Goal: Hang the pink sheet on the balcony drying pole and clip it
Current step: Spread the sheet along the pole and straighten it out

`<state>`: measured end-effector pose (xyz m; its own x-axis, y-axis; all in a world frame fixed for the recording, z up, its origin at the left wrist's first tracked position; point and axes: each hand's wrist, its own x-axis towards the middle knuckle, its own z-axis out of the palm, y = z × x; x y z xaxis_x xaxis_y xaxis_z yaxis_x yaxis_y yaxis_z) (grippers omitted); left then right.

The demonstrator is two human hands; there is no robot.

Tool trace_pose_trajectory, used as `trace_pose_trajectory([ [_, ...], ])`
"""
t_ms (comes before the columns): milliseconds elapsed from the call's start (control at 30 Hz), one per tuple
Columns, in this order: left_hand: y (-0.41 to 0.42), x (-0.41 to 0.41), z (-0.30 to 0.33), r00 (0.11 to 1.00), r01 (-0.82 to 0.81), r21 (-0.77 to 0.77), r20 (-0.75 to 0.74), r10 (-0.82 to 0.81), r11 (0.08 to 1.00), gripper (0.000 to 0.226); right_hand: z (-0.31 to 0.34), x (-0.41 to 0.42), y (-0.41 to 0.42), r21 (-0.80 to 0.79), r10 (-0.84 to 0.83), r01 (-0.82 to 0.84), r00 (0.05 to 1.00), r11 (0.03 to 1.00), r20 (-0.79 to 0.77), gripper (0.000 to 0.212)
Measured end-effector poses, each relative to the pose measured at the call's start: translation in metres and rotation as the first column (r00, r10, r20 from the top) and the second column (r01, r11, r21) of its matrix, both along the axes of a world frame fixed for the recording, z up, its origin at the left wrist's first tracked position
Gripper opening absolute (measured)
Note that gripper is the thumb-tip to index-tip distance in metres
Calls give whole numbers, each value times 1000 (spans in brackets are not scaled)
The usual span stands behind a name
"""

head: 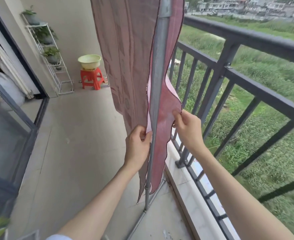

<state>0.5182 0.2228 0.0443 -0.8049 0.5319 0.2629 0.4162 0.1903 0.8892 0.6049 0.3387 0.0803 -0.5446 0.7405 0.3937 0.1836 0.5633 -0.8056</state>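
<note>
Both forearms are reaching up from the bottom of the view toward the cloth. The person's left hand [138,142] is pinching the near edge of the pink sheet [125,49] on the balcony side of the drying pole [157,70], with thumb and fingers curled onto the hem. On the railing side, the right hand [186,128] is gripping the other flap by its wavy, dark-stitched border, fingers closed on the fabric.

The sheet is already hanging over the pole, draping down on both sides, and the metal tube is showing through the cloth where light passes. That suggests a thin, light, limp fabric: it is probably going to fold and bunch wherever it is not held, and a breeze could well lift it. The stitched hem looks like the firmest place to take hold, so pulling at the edges with both hands, as is happening now, seems the sensible way to spread it flat. No clip is showing anywhere in view, so the clipping step appears not yet done.

Beyond the hands, the dark railing [246,37] is running along the right with grass behind it. Farther off, a pale green basin [89,61] is sitting on a red stool [91,78], and a white plant rack [56,66] is standing against the wall.
</note>
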Motion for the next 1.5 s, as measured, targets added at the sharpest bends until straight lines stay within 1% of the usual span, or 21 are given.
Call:
trace_pose_trajectory([
  [67, 1, 1, -3, 1000, -1, 19, 28, 1, 1000, 19, -20, -3, -10, -25, 16, -17, 1000, 1000, -11, 36],
  [200, 5, 1, -7, 998, 39, 47, 56, -42, 998, 14, -59, -7, -19, -178, 118, -119, 993, 977, -13, 6],
  [267, 7, 1, -15, 996, 58, 30, 62, -60, 998, 12, -70, -7, -18, -264, 182, -175, 983, 948, 2, 11],
  [333, 8, 0, -25, 997, 46, -14, 68, -45, 999, 11, -81, -7, -17, -307, 196, -168, 979, 937, 63, 15],
  [467, 5, -2, -46, 996, 20, -113, 85, -11, 993, 17, -97, -7, -18, -276, 165, -102, 963, 956, 215, 24],
  [567, 3, -3, -54, 996, 32, -166, 82, -19, 986, 14, -109, -6, -17, -249, 146, -67, 938, 966, 314, 19],
  [733, 2, -1, -58, 993, 34, -149, 116, -16, 988, 14, -123, 5, -17, -328, 159, -58, 944, 943, 290, 16],
  [833, 3, 1, -61, 991, 29, -128, 130, -12, 991, 14, -128, 3, -13, -336, 260, -128, 886, 933, 383, 24],
  [867, 3, 1, -62, 992, 29, -129, 129, -13, 991, 14, -131, 0, -14, -324, 276, -138, 859, 936, 432, 16],
  [900, 3, 0, -62, 992, 32, -129, 129, -15, 991, 14, -133, -2, -15, -306, 280, -147, 845, 941, 456, 2],
  [933, 2, -1, -62, 991, 37, -129, 132, -20, 991, 14, -135, -5, -17, -282, 262, -141, 850, 949, 457, 13],
  [967, 1, -1, -61, 991, 43, -128, 134, -25, 991, 14, -139, -7, -17, -261, 237, -129, 866, 957, 441, 20],
  [1033, 1, -3, -61, 990, 54, -126, 139, -36, 991, 15, -140, -11, -17, -222, 171, -81, 890, 972, 423, 24],
  [1133, -2, -3, -63, 988, 73, -126, 147, -54, 989, 19, -141, -6, -19, -135, 118, -67, 897, 989, 425, 35],
  [1200, -3, -2, -65, 987, 86, -121, 148, -67, 989, 22, -143, 3, -23, -90, 100, -68, 903, 994, 419, 31],
  [1267, -3, -1, -67, 987, 94, -107, 142, -79, 990, 26, -150, 9, -28, -117, 126, -85, 905, 989, 407, 16],
  [1300, -3, 0, -68, 986, 103, -101, 139, -88, 990, 26, -155, 11, -30, -152, 144, -89, 903, 984, 404, 14],
  [1367, -3, -1, -74, 987, 128, -126, 112, -114, 984, 16, -159, 12, -36, -226, 187, -98, 890, 969, 416, 21],
  [1400, -5, -2, -79, 986, 155, -167, 85, -143, 974, 10, -159, 13, -39, -255, 207, -102, 880, 962, 428, 25],
  [1433, -9, -3, -86, 981, 194, -223, 66, -184, 955, 8, -160, 14, -42, -272, 224, -110, 871, 956, 436, 29],
  [1500, -20, -7, -100, 954, 294, -351, 53, -294, 889, 18, -161, 18, -45, -289, 247, -116, 847, 950, 471, 37],
])
